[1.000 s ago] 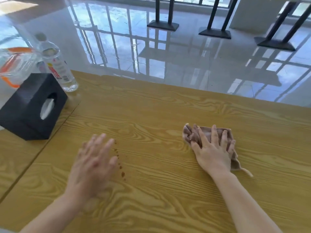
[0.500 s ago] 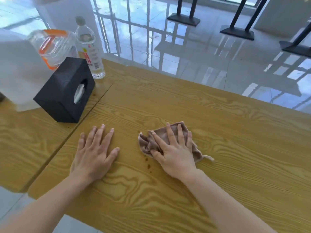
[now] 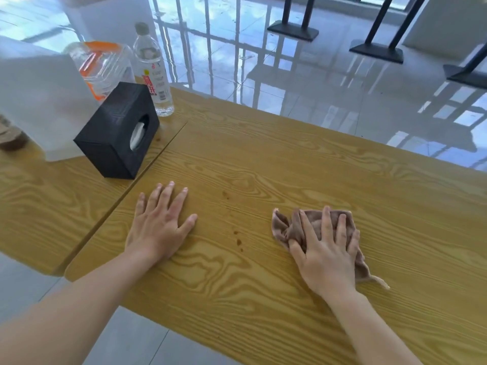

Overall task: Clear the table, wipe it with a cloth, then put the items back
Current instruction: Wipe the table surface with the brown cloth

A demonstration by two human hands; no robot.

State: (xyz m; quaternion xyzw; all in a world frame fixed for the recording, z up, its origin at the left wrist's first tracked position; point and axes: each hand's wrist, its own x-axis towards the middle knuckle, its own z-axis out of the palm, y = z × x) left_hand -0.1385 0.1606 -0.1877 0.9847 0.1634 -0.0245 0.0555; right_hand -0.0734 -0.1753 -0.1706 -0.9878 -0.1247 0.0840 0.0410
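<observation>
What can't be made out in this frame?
Head view only:
cloth: its middle lies under the right hand.
clear orange-trimmed container: lower part behind the black tissue box.
brown object: cut off by the left edge and a white block.
bottle label: print too small to read.

The yellow wood-grain surface (image 3: 290,167) is two tops butted at a seam running from 11 toward 8 o'clock. At 10 o'clock stand a black tissue box (image 3: 116,133), a clear water bottle (image 3: 154,72), a clear container (image 3: 102,64) with orange trim and a white block (image 3: 39,96). A crumpled brown cloth (image 3: 284,227) lies at 4 o'clock, with small brown spots (image 3: 238,242) just below centre, toward 6.
</observation>
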